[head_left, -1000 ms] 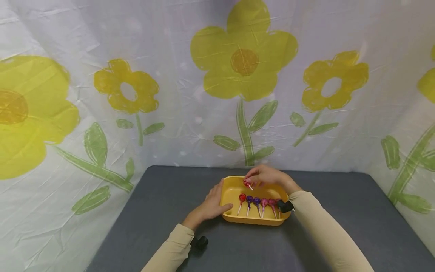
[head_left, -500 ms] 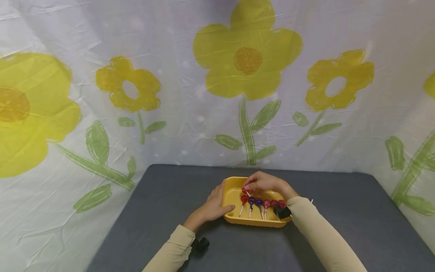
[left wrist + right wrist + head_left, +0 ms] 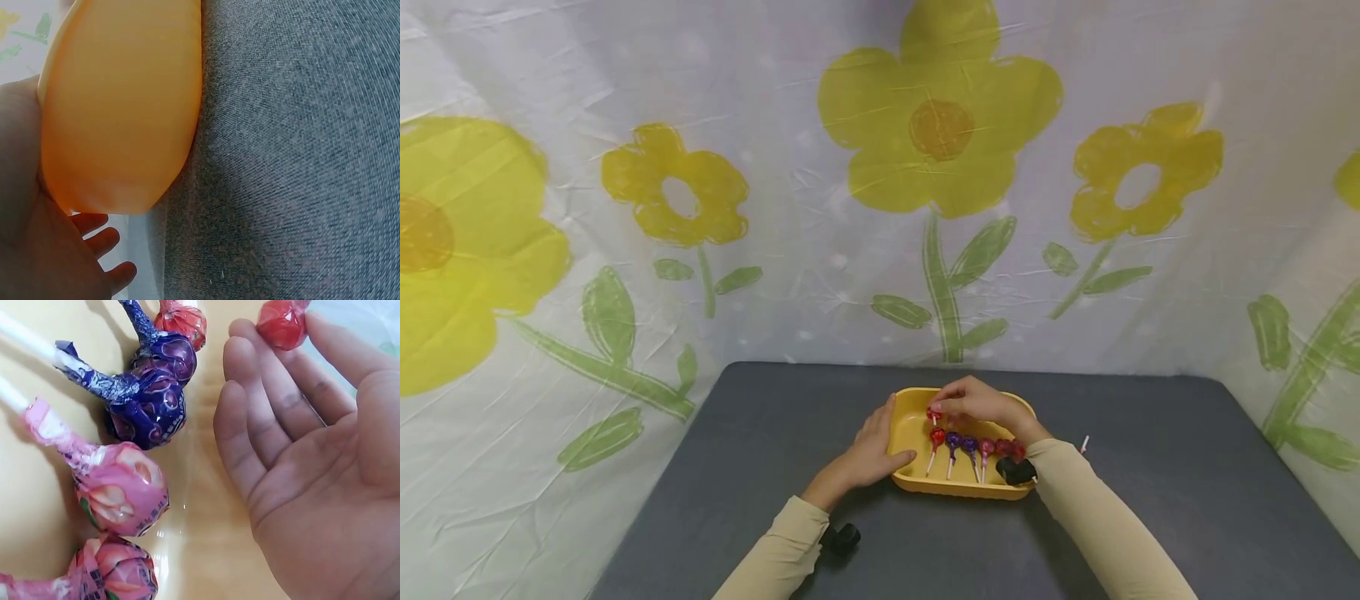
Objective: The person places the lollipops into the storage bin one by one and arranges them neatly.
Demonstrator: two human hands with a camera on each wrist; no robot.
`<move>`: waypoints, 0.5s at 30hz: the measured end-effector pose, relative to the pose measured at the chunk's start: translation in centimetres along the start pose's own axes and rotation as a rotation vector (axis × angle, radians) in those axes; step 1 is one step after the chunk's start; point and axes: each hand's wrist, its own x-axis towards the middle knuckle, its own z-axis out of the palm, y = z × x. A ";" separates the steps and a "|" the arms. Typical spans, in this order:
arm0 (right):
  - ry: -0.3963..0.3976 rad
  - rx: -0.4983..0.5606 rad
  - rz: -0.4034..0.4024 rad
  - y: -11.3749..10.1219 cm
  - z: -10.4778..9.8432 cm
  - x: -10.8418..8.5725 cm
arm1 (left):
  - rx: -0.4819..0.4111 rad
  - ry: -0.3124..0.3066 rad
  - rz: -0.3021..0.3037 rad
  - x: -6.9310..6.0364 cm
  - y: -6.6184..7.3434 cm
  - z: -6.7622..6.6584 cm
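A yellow tray (image 3: 962,490) sits on the dark table. My left hand (image 3: 868,450) rests against its left end, fingers straight along the outer wall and thumb over the front corner. In the left wrist view those fingers (image 3: 103,240) reach past the tray's end. My right hand (image 3: 973,404), above the tray's back half, pinches a red-wrapped lollipop (image 3: 282,325) between thumb and fingertips, its white stick pointing toward me. Below it lies a row of lollipops: a red one (image 3: 937,436), purple ones (image 3: 150,409) and pink ones (image 3: 122,487), sticks toward the front.
Right of the tray, a white stick (image 3: 1085,443) shows past the right sleeve; the rest of it is hidden. A black wrist camera (image 3: 1017,471) covers the tray's front right corner. Behind the table (image 3: 805,400) hangs a flower-printed cloth (image 3: 805,250).
My right hand has moved slightly left and forward into the tray with the red lollipop, whose stick now points more toward me. The left hand has stayed on the tray.
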 end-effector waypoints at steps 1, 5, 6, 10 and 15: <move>0.001 -0.001 0.002 0.0 0.1 0.1 | 0.001 0.000 -0.001 0.0 0.0 0.0; 0.003 -0.021 0.001 0.0 0.6 0.5 | -0.006 -0.001 -0.007 -0.2 0.0 -0.1; 0.004 -0.025 -0.002 0.0 0.7 0.6 | -0.013 -0.002 -0.008 -0.2 0.0 -0.1; 0.011 -0.022 -0.010 -0.1 1.2 0.9 | -0.026 -0.003 -0.012 -0.3 0.1 -0.1; 0.031 -0.017 -0.012 -0.4 1.6 1.1 | -0.017 -0.002 -0.006 -0.2 0.1 -0.2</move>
